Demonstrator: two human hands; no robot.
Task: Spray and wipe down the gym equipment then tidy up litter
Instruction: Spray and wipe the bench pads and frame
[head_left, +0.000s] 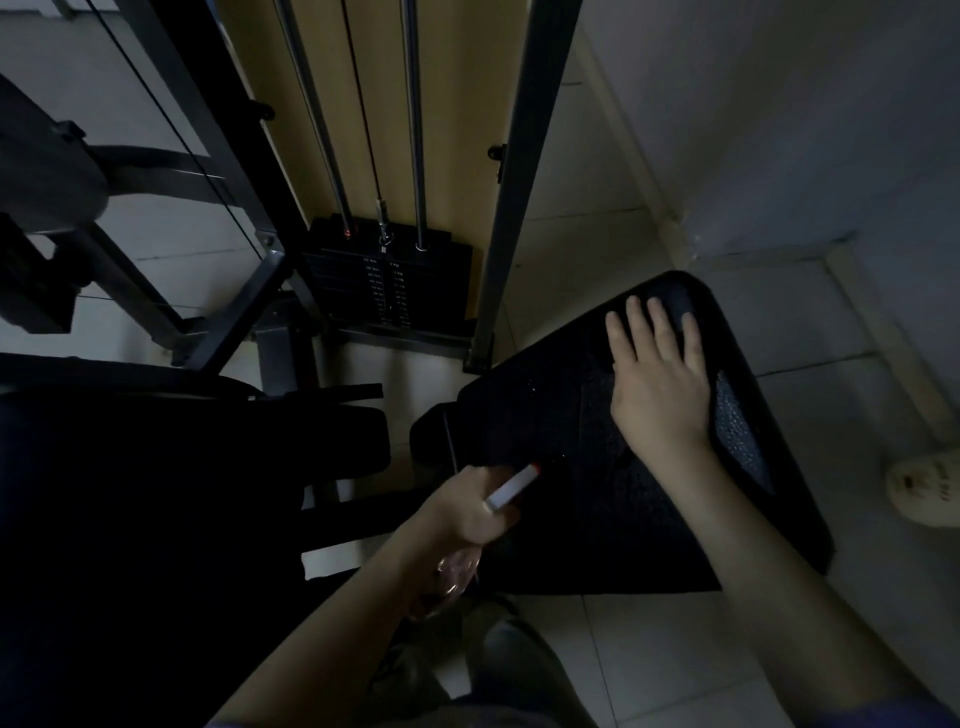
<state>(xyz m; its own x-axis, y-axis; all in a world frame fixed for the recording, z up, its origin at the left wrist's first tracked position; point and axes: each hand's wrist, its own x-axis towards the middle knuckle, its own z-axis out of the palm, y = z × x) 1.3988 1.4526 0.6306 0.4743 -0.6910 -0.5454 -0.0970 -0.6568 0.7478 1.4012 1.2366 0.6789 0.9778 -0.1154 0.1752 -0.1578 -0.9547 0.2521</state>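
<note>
Black vinyl covers the bench pad (156, 467) to the left of the left hand (462, 506). That hand grips a clear pinkish spray bottle (452, 571), its white nozzle (514, 486) pointing at the seat pad (519, 405). Just to its right, the right hand (660, 384) lies flat, fingers straight, on a dark cloth (737, 431) spread over that pad. The weight stack (384, 280) stands beyond both hands.

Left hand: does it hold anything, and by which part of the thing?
The left hand grips a spray bottle at its neck, just under the nozzle. The right hand lies flat on a cloth and holds nothing.
</note>
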